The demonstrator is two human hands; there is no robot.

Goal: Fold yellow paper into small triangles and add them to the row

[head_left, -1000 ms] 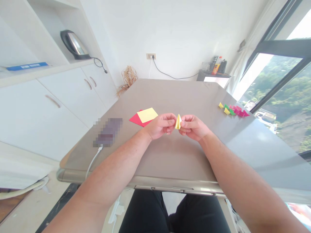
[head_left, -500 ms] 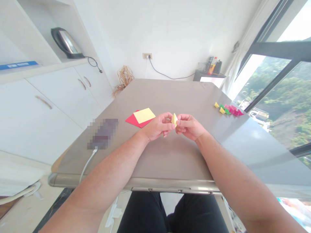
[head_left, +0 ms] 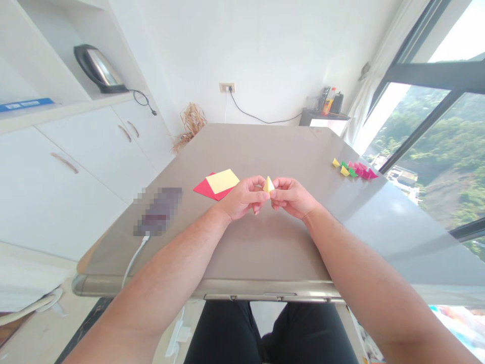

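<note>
The table (head_left: 261, 253) is spreading out before the person. The left hand (head_left: 247, 198) and the right hand (head_left: 294, 197) are facing each other over it, thumbs and fingers clamping on opposite sides of a yellow fold. A yellow sheet (head_left: 223, 181) is partly covering a red sheet (head_left: 203, 189), just beside the left hand. Small folded pieces (head_left: 361, 171) are clustering well off to the right. The yellow fold (head_left: 269, 185) is pointing up between the hands; they seem to be shaping it, which is probably calling for light, even thumb pressure.
</note>
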